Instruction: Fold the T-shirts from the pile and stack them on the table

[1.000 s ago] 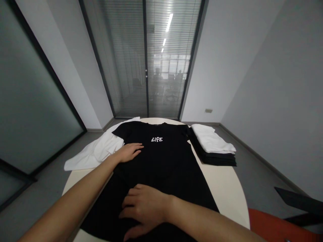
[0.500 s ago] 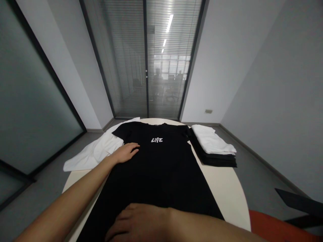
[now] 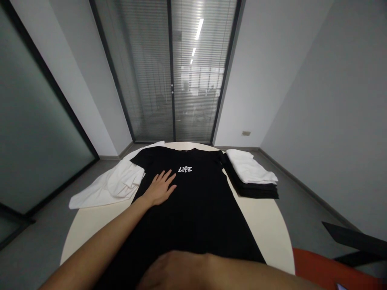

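A black T-shirt (image 3: 199,205) with a small white print lies spread over the round table, its neckline at the far side. On the shirt's left chest area, just below the print, rests my left hand (image 3: 161,188), flat with fingers spread. My right hand (image 3: 175,270) is low in the frame over the lower part of the shirt. Its fingers run into shadow and past the bottom edge, blurred, so their pose is hidden.
A crumpled white garment (image 3: 111,185) hangs over the left side of the table (image 3: 263,225). At the right stands a folded stack of black shirts (image 3: 256,191) topped by a folded white shirt (image 3: 249,167). An orange chair (image 3: 314,270) is at lower right.
My left hand has slid right and its fingers have spread wider on the shirt. My right hand has shifted slightly lower in the frame. The view has turned a little.
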`<act>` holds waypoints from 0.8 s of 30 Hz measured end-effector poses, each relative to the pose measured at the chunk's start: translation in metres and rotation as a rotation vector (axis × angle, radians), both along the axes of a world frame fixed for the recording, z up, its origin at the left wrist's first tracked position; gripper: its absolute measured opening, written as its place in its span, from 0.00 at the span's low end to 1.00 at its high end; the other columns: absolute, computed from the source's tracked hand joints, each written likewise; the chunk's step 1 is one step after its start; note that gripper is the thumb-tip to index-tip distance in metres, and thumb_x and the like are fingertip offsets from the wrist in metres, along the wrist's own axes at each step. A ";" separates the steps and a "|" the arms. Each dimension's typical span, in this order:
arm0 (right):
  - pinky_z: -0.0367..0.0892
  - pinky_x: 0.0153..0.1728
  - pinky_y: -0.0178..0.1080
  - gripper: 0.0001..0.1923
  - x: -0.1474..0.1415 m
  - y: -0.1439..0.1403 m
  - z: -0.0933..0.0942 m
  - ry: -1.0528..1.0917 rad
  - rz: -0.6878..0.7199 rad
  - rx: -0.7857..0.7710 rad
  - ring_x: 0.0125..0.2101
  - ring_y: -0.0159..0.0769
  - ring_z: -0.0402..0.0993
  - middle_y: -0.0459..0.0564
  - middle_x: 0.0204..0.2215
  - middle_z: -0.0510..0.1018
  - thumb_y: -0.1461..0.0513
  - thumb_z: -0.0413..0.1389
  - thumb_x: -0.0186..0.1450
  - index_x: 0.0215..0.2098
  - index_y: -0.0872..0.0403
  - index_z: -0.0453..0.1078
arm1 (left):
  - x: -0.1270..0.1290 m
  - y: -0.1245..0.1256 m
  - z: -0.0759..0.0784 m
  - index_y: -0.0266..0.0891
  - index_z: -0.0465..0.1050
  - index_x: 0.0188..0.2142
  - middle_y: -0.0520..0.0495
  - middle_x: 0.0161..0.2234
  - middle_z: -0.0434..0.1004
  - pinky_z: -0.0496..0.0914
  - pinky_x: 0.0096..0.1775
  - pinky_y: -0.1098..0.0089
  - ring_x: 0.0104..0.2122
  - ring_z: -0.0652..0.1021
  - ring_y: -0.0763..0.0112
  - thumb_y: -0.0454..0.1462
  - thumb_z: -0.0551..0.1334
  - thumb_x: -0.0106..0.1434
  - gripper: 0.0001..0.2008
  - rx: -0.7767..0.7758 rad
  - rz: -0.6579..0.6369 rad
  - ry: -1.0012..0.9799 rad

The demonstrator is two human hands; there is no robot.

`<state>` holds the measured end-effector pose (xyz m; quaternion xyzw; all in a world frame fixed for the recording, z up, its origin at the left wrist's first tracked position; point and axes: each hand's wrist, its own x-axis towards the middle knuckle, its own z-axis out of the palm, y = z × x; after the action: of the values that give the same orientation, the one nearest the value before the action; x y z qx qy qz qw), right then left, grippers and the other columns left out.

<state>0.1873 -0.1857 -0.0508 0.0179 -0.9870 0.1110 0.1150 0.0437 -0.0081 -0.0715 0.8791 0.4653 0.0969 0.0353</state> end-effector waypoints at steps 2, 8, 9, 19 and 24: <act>0.66 0.53 0.34 0.15 0.020 0.013 0.011 0.025 -0.183 -0.113 0.51 0.32 0.75 0.46 0.48 0.81 0.53 0.54 0.71 0.50 0.53 0.70 | -0.002 -0.001 -0.003 0.44 0.53 0.70 0.42 0.72 0.45 0.49 0.66 0.45 0.70 0.51 0.47 0.54 0.46 0.72 0.33 0.005 0.053 -0.010; 0.60 0.60 0.44 0.20 0.070 0.041 0.021 0.088 -0.438 -0.214 0.58 0.39 0.69 0.55 0.55 0.76 0.52 0.56 0.68 0.53 0.54 0.71 | -0.006 -0.001 -0.010 0.43 0.55 0.70 0.41 0.72 0.46 0.45 0.66 0.42 0.70 0.50 0.46 0.55 0.48 0.71 0.34 0.001 0.081 0.006; 0.59 0.61 0.45 0.21 0.073 0.041 0.020 0.079 -0.445 -0.223 0.60 0.40 0.67 0.55 0.57 0.75 0.51 0.56 0.68 0.55 0.54 0.70 | -0.005 -0.001 -0.010 0.43 0.55 0.70 0.41 0.72 0.46 0.45 0.66 0.42 0.70 0.50 0.47 0.55 0.47 0.71 0.33 0.000 0.089 0.008; 0.63 0.56 0.44 0.20 0.081 0.018 0.009 0.206 -0.474 -0.214 0.52 0.39 0.72 0.53 0.54 0.76 0.52 0.56 0.66 0.53 0.53 0.71 | -0.004 -0.008 -0.007 0.39 0.60 0.67 0.39 0.70 0.55 0.50 0.66 0.44 0.69 0.56 0.48 0.50 0.49 0.72 0.30 0.051 0.176 -0.016; 0.66 0.51 0.43 0.12 0.103 0.032 0.014 0.222 -0.753 -0.199 0.48 0.38 0.72 0.52 0.48 0.78 0.58 0.51 0.72 0.50 0.51 0.70 | 0.000 -0.020 0.011 0.38 0.71 0.54 0.39 0.59 0.72 0.61 0.62 0.51 0.59 0.71 0.55 0.39 0.54 0.70 0.16 0.216 0.041 -0.081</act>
<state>0.2907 -0.1536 -0.0371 -0.3440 -0.8907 0.1535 0.2546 0.0439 -0.0276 -0.0608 0.8634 0.4684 0.1824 -0.0429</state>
